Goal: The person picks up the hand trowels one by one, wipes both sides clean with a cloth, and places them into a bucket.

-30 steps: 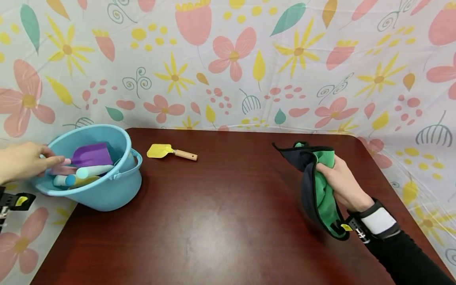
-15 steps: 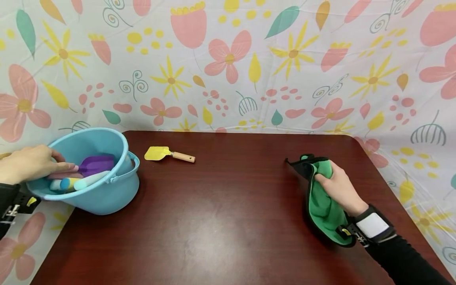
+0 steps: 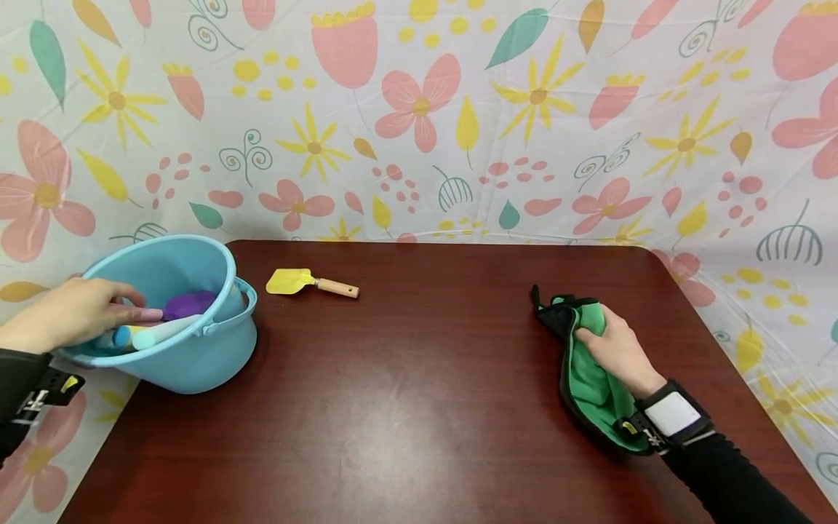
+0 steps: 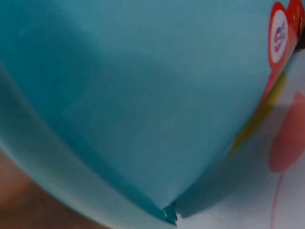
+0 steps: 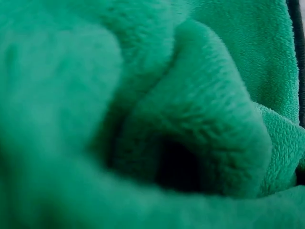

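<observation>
Blue bucket [image 3: 190, 356], tilted, at the left edge of the brown table [image 3: 406, 407]; its wall fills the left wrist view. Left hand [image 3: 75, 313] reaches over the bucket's near rim, fingers curled round a pink handle [image 3: 147, 314] inside it; purple scoop [image 3: 190, 304] and pale blue handles lie beside. Yellow trowel [image 3: 308, 282], wooden handle, flat on the table just right of the bucket. Green-and-black cloth [image 3: 585, 371], far right of the bucket, bunched on the table; right hand [image 3: 618, 353] grips it, fingers curled into the folds.
</observation>
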Demonstrator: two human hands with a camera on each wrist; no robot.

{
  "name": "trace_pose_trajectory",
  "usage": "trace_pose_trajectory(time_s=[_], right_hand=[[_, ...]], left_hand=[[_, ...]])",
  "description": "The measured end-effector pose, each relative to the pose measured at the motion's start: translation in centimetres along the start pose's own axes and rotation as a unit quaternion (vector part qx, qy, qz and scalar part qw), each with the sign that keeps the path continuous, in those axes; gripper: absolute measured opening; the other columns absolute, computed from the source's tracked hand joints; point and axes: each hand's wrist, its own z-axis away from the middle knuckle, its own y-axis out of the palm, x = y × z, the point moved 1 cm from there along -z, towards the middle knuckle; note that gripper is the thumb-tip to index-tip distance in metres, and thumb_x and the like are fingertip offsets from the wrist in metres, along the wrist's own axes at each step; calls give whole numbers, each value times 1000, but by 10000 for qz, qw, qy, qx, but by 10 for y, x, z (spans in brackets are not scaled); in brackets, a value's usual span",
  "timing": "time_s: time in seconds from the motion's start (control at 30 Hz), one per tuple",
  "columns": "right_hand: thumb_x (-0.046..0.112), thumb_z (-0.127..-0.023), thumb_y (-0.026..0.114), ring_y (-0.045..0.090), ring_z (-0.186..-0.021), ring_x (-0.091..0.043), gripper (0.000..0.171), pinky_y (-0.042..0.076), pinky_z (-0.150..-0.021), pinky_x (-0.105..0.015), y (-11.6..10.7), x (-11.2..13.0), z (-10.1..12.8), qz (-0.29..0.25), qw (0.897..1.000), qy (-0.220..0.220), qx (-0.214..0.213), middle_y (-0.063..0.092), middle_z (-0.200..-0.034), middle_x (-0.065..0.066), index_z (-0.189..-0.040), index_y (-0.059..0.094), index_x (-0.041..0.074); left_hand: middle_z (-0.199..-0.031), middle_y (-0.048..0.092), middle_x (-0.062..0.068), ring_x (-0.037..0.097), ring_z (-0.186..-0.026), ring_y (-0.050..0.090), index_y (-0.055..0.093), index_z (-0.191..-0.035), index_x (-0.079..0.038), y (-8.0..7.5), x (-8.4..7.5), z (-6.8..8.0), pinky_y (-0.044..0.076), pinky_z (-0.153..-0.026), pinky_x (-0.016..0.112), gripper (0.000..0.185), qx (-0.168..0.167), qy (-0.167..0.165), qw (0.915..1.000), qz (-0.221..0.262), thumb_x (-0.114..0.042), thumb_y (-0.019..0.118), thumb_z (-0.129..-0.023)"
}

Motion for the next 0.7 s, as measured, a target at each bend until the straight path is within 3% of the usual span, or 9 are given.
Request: trace_pose_trajectory(time_s=[0.17,0.37,0.5,0.7], right_hand=[[26,-102,51,54,-91,-30,49,43,-72,-38,2,-4,1,-84,9998,106,119,55,-114,-22,-140,37,-1],[22,-100,53,53,-75,-22,33,44,-63,-32,-2,-3,4,-253,9996,49,-102,53,-89,-14,-124,46,0],[20,-101,52,53,-69,-17,33,44,-59,-30,-9,-1,8,-423,9988,20,-226,53,-87,-13,-125,45,-1],[19,-101,52,55,-66,-17,31,47,-56,-31,-16,5,12,-621,9972,30,-414,54,-90,-17,-124,47,-1]], left_hand=[[-92,68,24,44,-87,57,65,-110,12,4,-4,2,31,-86,65,37,-219,106,9996,-129,-23,61,-97],[-103,65,31,58,-103,52,62,-114,15,9,-6,5,32,-88,69,36,-533,255,9980,-238,-16,61,-95],[-110,61,35,59,-106,49,62,-114,15,2,-16,7,33,-88,67,37,-541,264,9973,-416,-16,58,-97],[-121,53,39,57,-109,47,57,-122,13,-19,-40,13,38,-85,70,50,-586,-131,9968,-536,-32,51,-101]])
